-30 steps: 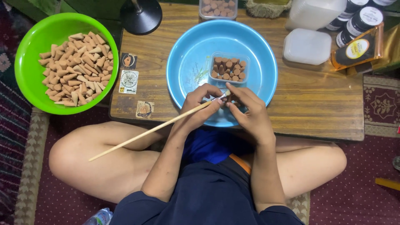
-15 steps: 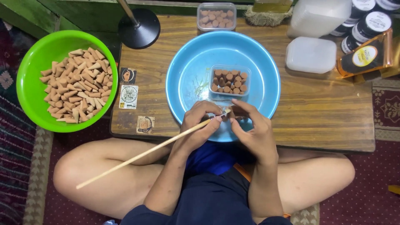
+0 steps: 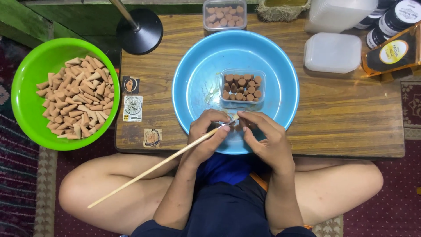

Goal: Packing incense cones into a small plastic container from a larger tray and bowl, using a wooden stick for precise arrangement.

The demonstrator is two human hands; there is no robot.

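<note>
Wooden table (image 3: 342,118) carries 1 blue basin (image 3: 197,79); 2 hands, left (image 3: 206,136) and right (image 3: 267,140), grip 1 stick (image 3: 153,169).

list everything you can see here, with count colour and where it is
green bowl: one, bright green, left on the rug, full of tan cones
blue basin: one, light blue, centre of the wooden table
clear tub: one, in the basin, holding brown cones
second clear tub: one, table's far edge, brown cones
white lidded boxes: two, far right
dark jars: several, far right corner
black round stand base: one, far left of table
stickers: three, table's left part
long brush: one, pale wood, in left hand
right hand: at the brush tip
</note>
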